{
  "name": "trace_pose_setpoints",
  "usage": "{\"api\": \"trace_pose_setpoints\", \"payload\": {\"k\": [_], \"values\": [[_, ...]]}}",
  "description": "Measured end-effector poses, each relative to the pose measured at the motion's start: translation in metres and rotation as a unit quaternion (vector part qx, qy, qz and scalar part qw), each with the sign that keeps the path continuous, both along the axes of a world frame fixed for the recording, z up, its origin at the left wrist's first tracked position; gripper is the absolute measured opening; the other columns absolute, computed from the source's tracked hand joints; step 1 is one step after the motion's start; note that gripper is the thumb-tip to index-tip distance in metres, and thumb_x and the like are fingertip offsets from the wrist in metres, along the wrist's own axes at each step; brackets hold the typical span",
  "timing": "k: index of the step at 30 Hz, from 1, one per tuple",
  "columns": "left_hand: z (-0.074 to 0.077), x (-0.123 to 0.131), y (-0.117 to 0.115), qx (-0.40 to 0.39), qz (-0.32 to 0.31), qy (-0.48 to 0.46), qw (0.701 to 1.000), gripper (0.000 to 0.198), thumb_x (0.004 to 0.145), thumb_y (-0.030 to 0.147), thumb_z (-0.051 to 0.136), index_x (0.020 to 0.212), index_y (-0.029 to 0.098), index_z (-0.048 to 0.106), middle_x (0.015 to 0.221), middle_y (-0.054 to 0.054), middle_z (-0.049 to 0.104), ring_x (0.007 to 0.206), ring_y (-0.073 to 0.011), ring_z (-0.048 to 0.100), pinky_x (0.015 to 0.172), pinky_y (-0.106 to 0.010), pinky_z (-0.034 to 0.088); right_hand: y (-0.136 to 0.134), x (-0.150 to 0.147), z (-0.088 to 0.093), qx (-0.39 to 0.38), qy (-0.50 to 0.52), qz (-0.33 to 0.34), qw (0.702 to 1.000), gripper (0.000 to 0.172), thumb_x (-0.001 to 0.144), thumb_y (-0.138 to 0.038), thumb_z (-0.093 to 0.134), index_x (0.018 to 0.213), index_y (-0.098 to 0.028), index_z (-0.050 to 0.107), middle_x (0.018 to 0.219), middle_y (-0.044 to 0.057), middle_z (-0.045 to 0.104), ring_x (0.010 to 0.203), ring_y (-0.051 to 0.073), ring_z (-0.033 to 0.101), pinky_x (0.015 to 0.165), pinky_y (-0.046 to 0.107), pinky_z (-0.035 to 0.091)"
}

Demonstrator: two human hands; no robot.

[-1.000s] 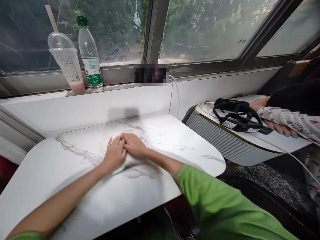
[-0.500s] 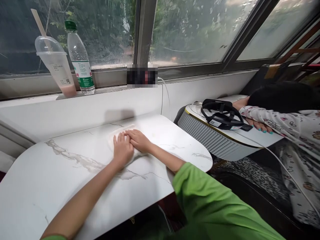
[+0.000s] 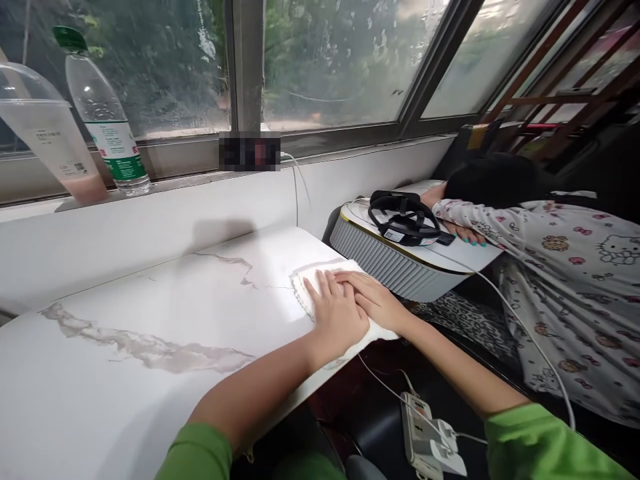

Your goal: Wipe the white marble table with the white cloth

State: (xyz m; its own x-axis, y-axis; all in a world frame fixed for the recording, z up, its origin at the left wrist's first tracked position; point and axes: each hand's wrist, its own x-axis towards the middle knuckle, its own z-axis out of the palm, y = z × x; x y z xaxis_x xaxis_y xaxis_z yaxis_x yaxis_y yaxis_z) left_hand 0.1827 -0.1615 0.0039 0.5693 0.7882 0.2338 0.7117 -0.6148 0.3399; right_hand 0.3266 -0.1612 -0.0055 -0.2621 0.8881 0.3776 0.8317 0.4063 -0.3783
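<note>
A white cloth (image 3: pixel 305 303) lies spread on the white marble-patterned table (image 3: pixel 165 293), at its right end, with one corner hanging past the front edge. Pressed flat on the cloth is my left hand (image 3: pixel 337 313), its fingers stretched out. My right hand (image 3: pixel 375 300) rests flat beside it, its fingers meeting and partly overlapping those of the left. Both palms face down, so the cloth under them is hidden.
A plastic cup (image 3: pixel 55 147) and a green-capped bottle (image 3: pixel 107 120) stand on the window ledge. Right of the table, a black headset (image 3: pixel 405 220) sits on a ribbed white table (image 3: pixel 390 260), where another person leans. A power strip (image 3: pixel 425 433) with cables lies below.
Both hands have slid the cloth from the table's middle to its right end. The view has turned to the right, and the power strip has come into sight.
</note>
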Motion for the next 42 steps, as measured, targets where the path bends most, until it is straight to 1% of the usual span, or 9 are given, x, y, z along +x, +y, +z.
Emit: {"api": "trace_pose_setpoints", "payload": {"k": [11, 15, 19, 24, 29, 33, 36, 39, 42], "values": [[-0.008, -0.032, 0.132, 0.043, 0.041, 0.034, 0.998, 0.048, 0.094, 0.026, 0.03, 0.138, 0.01, 0.039, 0.145, -0.016, 0.035, 0.135, -0.0307, 0.027, 0.111, -0.056, 0.012, 0.137, -0.044, 0.005, 0.03, -0.013, -0.016, 0.999, 0.039, 0.077, -0.013, 0.036, 0.108, -0.015, 0.059, 0.113, 0.01, 0.064, 0.107, 0.022, 0.055, 0.097, 0.039, 0.038], [-0.011, -0.047, 0.153, 0.031, 0.097, 0.046, 0.994, 0.049, 0.095, 0.026, 0.026, 0.14, 0.01, 0.036, 0.146, -0.014, 0.034, 0.136, -0.0282, 0.025, 0.111, -0.054, 0.013, 0.169, -0.062, 0.001, 0.029, -0.014, -0.018, 0.999, 0.041, 0.077, -0.014, 0.038, 0.112, -0.014, 0.059, 0.117, 0.01, 0.063, 0.109, 0.022, 0.055, 0.097, 0.037, 0.039], [-0.015, -0.056, 0.144, 0.045, 0.096, 0.045, 0.993, 0.049, 0.095, 0.027, 0.027, 0.141, 0.012, 0.035, 0.146, -0.012, 0.035, 0.137, -0.0266, 0.026, 0.113, -0.051, 0.012, 0.167, -0.067, -0.003, 0.027, -0.019, -0.023, 0.999, 0.042, 0.079, -0.016, 0.038, 0.116, -0.013, 0.058, 0.122, 0.011, 0.06, 0.115, 0.022, 0.053, 0.102, 0.038, 0.036], [-0.012, -0.075, 0.112, 0.057, 0.069, 0.053, 0.995, 0.048, 0.095, 0.026, 0.029, 0.14, 0.011, 0.036, 0.145, -0.012, 0.035, 0.136, -0.0276, 0.027, 0.111, -0.052, 0.015, 0.129, -0.081, -0.005, 0.022, -0.035, -0.031, 0.999, 0.044, 0.081, -0.017, 0.035, 0.12, -0.011, 0.056, 0.126, 0.012, 0.058, 0.123, 0.022, 0.047, 0.106, 0.041, 0.031], [-0.006, -0.114, 0.045, 0.07, 0.01, 0.081, 0.994, 0.049, 0.093, 0.027, 0.033, 0.137, 0.008, 0.039, 0.142, -0.016, 0.039, 0.132, -0.0307, 0.033, 0.11, -0.053, 0.019, 0.049, -0.112, -0.006, 0.014, -0.071, -0.033, 0.997, 0.049, 0.085, -0.019, 0.032, 0.13, -0.008, 0.049, 0.137, 0.015, 0.048, 0.13, 0.024, 0.04, 0.109, 0.047, 0.027], [0.002, -0.156, -0.024, 0.073, -0.044, 0.102, 0.991, 0.05, 0.093, 0.029, 0.034, 0.135, 0.005, 0.04, 0.14, -0.02, 0.04, 0.131, -0.0357, 0.033, 0.108, -0.056, 0.019, -0.021, -0.128, -0.003, -0.041, -0.026, 0.063, 0.997, 0.05, 0.091, -0.022, 0.03, 0.139, -0.016, 0.04, 0.141, 0.009, 0.043, 0.133, 0.019, 0.035, 0.111, 0.046, 0.027], [0.008, -0.183, -0.055, 0.044, -0.07, 0.096, 0.992, 0.051, 0.094, 0.03, 0.032, 0.138, 0.006, 0.036, 0.143, -0.02, 0.035, 0.134, -0.0344, 0.028, 0.11, -0.055, 0.016, -0.051, -0.136, -0.004, -0.078, -0.011, 0.125, 0.989, 0.05, 0.094, -0.027, 0.031, 0.143, -0.022, 0.033, 0.143, 0.006, 0.04, 0.135, 0.018, 0.032, 0.11, 0.045, 0.028], [0.011, -0.196, -0.049, -0.028, -0.062, 0.077, 0.995, 0.051, 0.093, 0.03, 0.033, 0.141, 0.012, 0.03, 0.148, -0.013, 0.029, 0.139, -0.0285, 0.02, 0.112, -0.052, 0.014, -0.049, -0.149, -0.009, -0.047, -0.024, 0.126, 0.991, 0.055, 0.092, -0.026, 0.032, 0.146, -0.021, 0.024, 0.147, 0.007, 0.034, 0.137, 0.019, 0.028, 0.111, 0.047, 0.025], [0.009, -0.198, -0.008, -0.093, 0.0, 0.064, 0.994, 0.049, 0.093, 0.027, 0.031, 0.141, 0.013, 0.029, 0.149, -0.01, 0.028, 0.14, -0.0226, 0.018, 0.114, -0.047, 0.012, -0.014, -0.169, -0.012, -0.025, -0.052, 0.093, 0.994, 0.055, 0.09, -0.024, 0.031, 0.145, -0.018, 0.029, 0.145, 0.008, 0.037, 0.135, 0.02, 0.031, 0.11, 0.047, 0.024]]}}
